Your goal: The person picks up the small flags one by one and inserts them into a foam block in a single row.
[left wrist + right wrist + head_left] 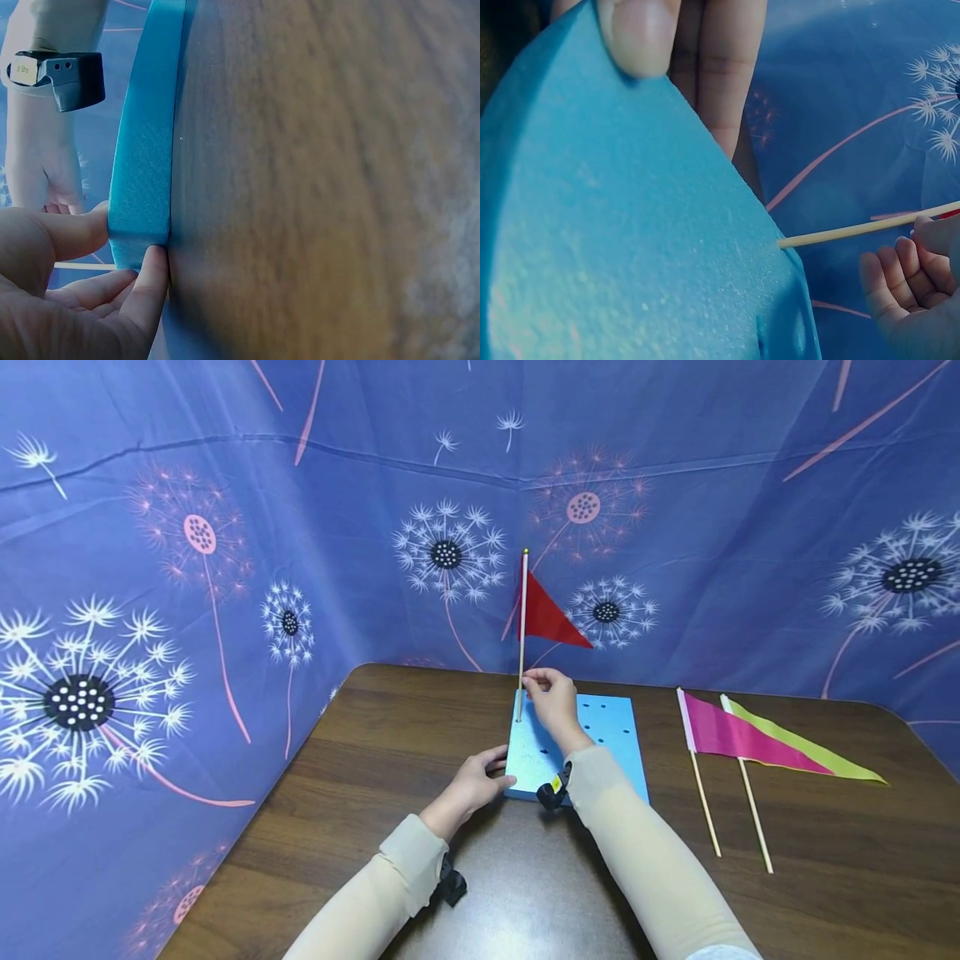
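A red triangular flag stands nearly upright on a thin wooden stick. The stick's foot meets the far left part of a light blue board dotted with small holes. My right hand pinches the stick low down, as the right wrist view also shows the stick at the thumb. At the near left corner, my left hand grips the board's edge. In the left wrist view its thumb is on one face of the board, with fingertips against the side. How deep the stick sits is hidden.
To the right on the brown wooden table lie a pink flag and a yellow-green flag, partly overlapping, sticks towards me. Behind the table hangs a blue dandelion-print cloth. Each wrist carries a small black camera.
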A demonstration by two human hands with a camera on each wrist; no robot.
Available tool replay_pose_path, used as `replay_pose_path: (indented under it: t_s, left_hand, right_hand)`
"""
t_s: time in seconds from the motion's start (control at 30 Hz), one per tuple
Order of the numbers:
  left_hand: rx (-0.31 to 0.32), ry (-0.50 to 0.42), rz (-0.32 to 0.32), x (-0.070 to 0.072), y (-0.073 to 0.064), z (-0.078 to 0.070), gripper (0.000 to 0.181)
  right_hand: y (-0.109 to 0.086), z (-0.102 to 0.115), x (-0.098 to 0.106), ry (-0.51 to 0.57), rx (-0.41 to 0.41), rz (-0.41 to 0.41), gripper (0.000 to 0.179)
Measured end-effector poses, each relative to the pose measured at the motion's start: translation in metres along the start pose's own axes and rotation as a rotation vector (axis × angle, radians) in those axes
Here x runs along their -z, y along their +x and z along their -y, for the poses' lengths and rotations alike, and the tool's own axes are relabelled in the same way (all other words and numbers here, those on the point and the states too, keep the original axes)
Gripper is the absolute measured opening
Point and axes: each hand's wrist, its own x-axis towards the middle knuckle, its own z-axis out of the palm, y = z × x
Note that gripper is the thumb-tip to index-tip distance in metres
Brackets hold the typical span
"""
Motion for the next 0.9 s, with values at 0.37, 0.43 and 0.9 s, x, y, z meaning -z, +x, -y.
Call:
replay_pose_path:
  t_s: [0.37,0.43,0.9]
  left_hand:
    - [-0.016,-0.03,0.026,0.0,-0.002,-0.002,0.055]
    - [-0.029,-0.037,0.032,-0.001,-0.002,-0.001,0.056]
    - [0.009,-0.027,0.043,0.001,-0.003,-0.002,0.058]
  right_hand:
    - [-0.001,0.005,0.012,0.015,0.004,-0.037,0.02]
    - [-0.002,0.005,0.014,0.024,0.011,-0.047,0.02]
    - [-0.012,0.0,0.041,0.042,-0.049,-0.052,0.023]
